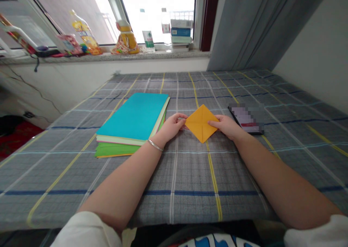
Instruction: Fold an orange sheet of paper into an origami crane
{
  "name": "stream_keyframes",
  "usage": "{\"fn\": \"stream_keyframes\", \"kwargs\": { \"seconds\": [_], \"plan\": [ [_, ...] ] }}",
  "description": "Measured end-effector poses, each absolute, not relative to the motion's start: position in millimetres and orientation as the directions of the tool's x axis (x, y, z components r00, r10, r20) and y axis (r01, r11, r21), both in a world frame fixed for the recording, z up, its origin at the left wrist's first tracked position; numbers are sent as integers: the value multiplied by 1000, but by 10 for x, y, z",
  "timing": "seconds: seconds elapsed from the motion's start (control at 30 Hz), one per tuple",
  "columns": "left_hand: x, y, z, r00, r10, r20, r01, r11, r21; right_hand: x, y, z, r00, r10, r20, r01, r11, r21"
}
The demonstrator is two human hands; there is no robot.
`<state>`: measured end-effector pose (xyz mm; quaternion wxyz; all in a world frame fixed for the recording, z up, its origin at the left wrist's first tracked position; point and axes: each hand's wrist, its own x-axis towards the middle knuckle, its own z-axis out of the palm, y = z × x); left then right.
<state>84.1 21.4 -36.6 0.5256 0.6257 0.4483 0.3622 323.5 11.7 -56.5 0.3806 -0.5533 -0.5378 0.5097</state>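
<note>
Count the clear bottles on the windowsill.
2: green-labelled bottle beside the orange jug, red-labelled bottle beside the stacked boxes. More may be hidden.

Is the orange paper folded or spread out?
Folded. The orange paper is a small diamond with creases crossing at its middle; left hand and right hand hold its side corners.

The person is wearing a white top with short, loose sleeves: the left sleeve (pixel 87 230) and the right sleeve (pixel 315 232) are both ending above the elbow, leaving the forearms bare. A thin silver bangle (pixel 155 145) is circling the wrist behind the left hand (pixel 171 126). At the table's near edge, a blue-and-white printed garment (pixel 214 240) is showing against dark fabric.
</note>
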Motion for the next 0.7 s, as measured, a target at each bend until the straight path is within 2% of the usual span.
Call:
{"fn": "stream_keyframes", "kwargs": {
  "seconds": [0.1, 0.33, 0.47, 0.57, 0.63, 0.7],
  "plan": [
    [856, 215, -365, 297, 955, -19, 242, -56, 969, 3209, 105, -530, -81, 978, -193, 183, -175, -967],
    [848, 234, -412, 267, 963, -21, 244, -47, 969, 3210, 68, -449, -95, 969, -229, 19, -229, -973],
    [842, 260, -474, 202, 975, 96, 261, -148, 954, 3181, 58, -394, 41, 968, -248, -30, -247, -969],
    [850, 214, -462, 180, 925, 336, 484, -380, 788, 3102, 40, -372, 122, 971, -206, -70, -198, -978],
    [874, 143, -429, 279, 847, 453, 593, -523, 612, 3023, 5, -365, 102, 971, -215, -121, -202, -972],
    [914, 59, -397, 397, 774, 494, 626, -621, 471, 2937, -45, -357, 30, 968, -249, -186, -239, -953]
  ]
}}
